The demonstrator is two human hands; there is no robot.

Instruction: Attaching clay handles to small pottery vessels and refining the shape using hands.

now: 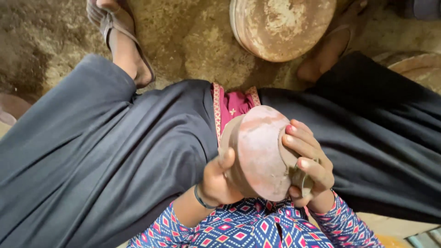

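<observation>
So both hands are wrapped around a round reddish-brown clay pot, held just right of the middle of the frame, over the lap of the person's dark grey skirt. The pot is tipped on its side so its rounded bottom faces up at the camera.

The left hand comes up from the bottom centre, forearm in a blue and pink diamond-patterned sleeve with a thin dark bangle on the wrist. Its fingers are curled under the pot's lower left edge, thumb pressed on the surface, so it's gripping the pot.

The right hand sits at the pot's right side, wrist bent, fingers curved and pressed over the rim area. It looks like there's also a small dull object tucked under those fingers at the lower right, but I can't tell what it is.

Other stuff: a big round dusty clay disc lies on the dirt floor at top centre, and a sandalled foot shows at upper left. Another foot is at upper right, just beside the disc.
</observation>
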